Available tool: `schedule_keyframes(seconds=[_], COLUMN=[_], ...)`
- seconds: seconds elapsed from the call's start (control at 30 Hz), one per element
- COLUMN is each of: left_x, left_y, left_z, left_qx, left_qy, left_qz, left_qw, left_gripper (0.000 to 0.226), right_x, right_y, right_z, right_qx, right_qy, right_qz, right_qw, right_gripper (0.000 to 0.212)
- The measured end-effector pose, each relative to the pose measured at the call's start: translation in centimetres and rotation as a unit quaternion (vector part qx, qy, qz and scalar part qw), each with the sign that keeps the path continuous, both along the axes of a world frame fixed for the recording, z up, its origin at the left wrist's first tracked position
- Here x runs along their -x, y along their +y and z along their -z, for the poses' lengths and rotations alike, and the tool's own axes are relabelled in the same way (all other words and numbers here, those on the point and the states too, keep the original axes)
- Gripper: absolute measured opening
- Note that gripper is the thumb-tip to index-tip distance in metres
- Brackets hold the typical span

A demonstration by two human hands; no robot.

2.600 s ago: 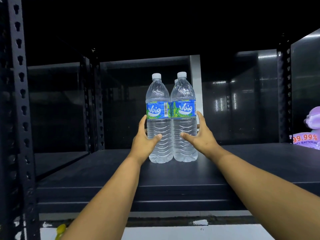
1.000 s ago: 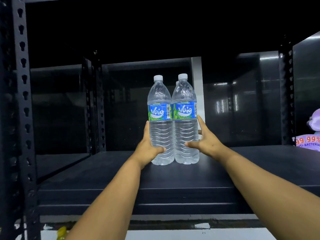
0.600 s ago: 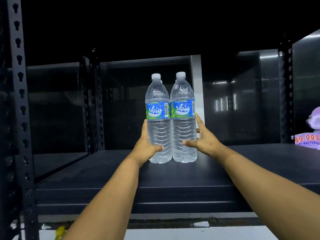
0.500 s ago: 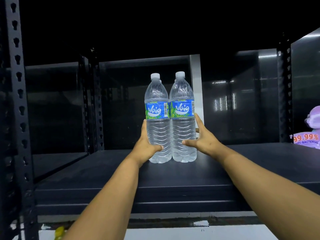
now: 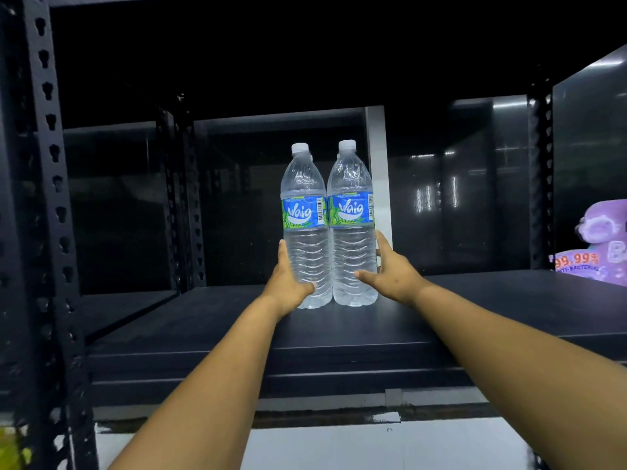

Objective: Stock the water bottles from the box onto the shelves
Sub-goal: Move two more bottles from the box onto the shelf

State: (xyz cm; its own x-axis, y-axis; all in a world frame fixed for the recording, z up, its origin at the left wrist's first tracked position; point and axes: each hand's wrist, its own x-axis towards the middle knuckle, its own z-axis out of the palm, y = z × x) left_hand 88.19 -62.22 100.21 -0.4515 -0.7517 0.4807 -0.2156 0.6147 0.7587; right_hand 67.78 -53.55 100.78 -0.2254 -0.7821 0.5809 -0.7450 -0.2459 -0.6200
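Two clear water bottles with blue-green labels and white caps stand upright side by side on the black shelf (image 5: 492,310). My left hand (image 5: 288,283) holds the left bottle (image 5: 303,212) low on its body, thumb across the front and fingers up its left side. The right bottle (image 5: 351,208) is held the same way by my right hand (image 5: 392,274), whose fingers lie along the bottle's right side. Behind the pair, caps of further bottles barely show. The box is out of view.
A black perforated upright (image 5: 51,198) stands at the near left. At the right edge of the shelf sits a purple package (image 5: 597,242). Dark panels close off the back of the shelf. A white floor (image 5: 339,446) lies below, with something yellow (image 5: 13,449) at the bottom left.
Both thumbs have closed from slightly apart onto the bottle fronts. The two bottles stay in about the same spot on the shelf, only turned a little.
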Motion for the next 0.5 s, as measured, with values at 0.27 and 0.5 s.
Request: schedule_keyframes(seconds=[0.27,0.5], left_x=[-1.6,-1.9], left_y=[2.7,5.6], left_z=[0.6,0.6], left_qx=[0.009,0.085], left_qy=[-0.132,-0.294], left_qz=[-0.069,-0.13], left_qw=[0.989,0.943], left_gripper=[0.095,0.063], right_x=[-1.2,-2.5], right_y=[2.6,5.5], right_z=[0.9,1.1], right_qx=[-0.14,-0.195], right_qy=[0.102,0.217], right_qz=[0.093,0.117], right_qw=[0.98,0.949], right_gripper=[0.08,0.06])
